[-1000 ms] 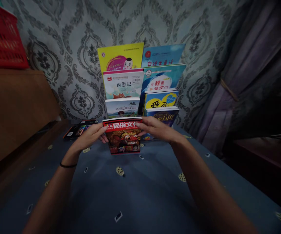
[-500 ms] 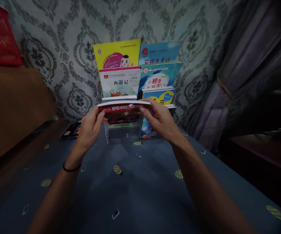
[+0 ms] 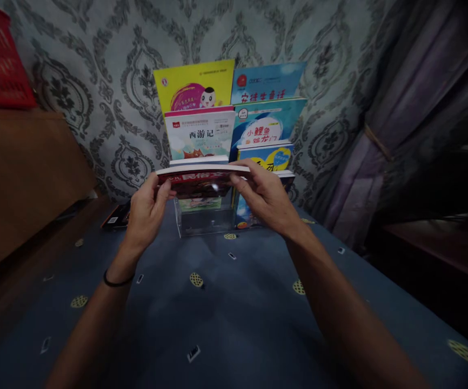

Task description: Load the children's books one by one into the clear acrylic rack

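A dark red book (image 3: 201, 185) is held up between my two hands, its white page edge on top and its cover tilted toward me. My left hand (image 3: 147, 208) pinches its left end, thumb on the cover. Its right end is gripped by my right hand (image 3: 264, 197), the thumb also in front. Just behind and below stands a clear plastic book rack (image 3: 205, 222) with tiers of books: a yellow book (image 3: 195, 81), a white-covered book (image 3: 201, 132), a teal book (image 3: 274, 119) and a blue-and-yellow book (image 3: 268, 158). The red book hides part of the lower left tier.
A dark book (image 3: 115, 217) lies on the blue patterned tablecloth (image 3: 229, 302) left of the rack. At the left, a red basket (image 3: 1, 59) sits on a brown box (image 3: 27, 183). Patterned wallpaper rises behind, and a tied curtain (image 3: 363, 146) hangs at the right.
The red book has tipped flatter, so less of its cover shows and more of the rack's lower left tier is visible. Both hands keep their hold.
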### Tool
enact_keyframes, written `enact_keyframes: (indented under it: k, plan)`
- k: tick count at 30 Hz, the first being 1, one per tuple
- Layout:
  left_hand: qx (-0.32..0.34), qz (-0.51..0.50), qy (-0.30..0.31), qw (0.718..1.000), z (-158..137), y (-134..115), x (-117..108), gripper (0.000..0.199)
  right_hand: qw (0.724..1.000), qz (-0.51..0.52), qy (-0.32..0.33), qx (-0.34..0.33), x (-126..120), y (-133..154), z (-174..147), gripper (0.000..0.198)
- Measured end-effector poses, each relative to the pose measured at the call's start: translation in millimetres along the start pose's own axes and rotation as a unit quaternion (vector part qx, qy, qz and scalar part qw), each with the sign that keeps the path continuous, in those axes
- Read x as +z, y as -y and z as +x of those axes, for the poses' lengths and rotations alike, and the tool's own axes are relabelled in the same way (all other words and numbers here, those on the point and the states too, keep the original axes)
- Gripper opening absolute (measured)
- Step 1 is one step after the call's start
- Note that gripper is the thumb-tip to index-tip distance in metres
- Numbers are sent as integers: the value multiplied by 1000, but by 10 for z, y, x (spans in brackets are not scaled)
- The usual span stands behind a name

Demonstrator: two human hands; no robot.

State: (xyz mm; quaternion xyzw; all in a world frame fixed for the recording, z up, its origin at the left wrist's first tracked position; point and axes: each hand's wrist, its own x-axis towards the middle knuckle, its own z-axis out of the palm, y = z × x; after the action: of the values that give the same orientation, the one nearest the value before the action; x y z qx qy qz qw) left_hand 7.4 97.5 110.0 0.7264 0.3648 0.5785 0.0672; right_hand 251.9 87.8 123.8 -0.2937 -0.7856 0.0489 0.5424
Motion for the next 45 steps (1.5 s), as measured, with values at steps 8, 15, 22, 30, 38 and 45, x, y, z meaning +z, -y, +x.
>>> enact_keyframes:
  k: [8, 15, 22, 30, 38, 45]
  plan:
    - [22, -1, -5, 1000, -17, 31, 28, 25, 1000, -6, -19, -2, 29, -36, -6, 30]
    - [25, 7, -7, 1000, -26, 11, 37, 26, 1000, -5, -30, -5, 45, -45, -3, 28]
    - [32, 23, -9, 999, -29, 103, 53, 24, 1000, -8, -20, 7, 111, -120, -12, 24]
    - [33, -4, -5, 999, -34, 117, 64, 21, 1000, -9, -23, 2, 125, -141, -14, 24]
    - [27, 9, 15, 999, -49, 174, 84, 21, 1000, -7, -17, 2, 153, -217, -20, 29]
    - [24, 10, 22, 999, -52, 193, 92, 21, 1000, 0, -16, 16, 168, -235, -26, 31]
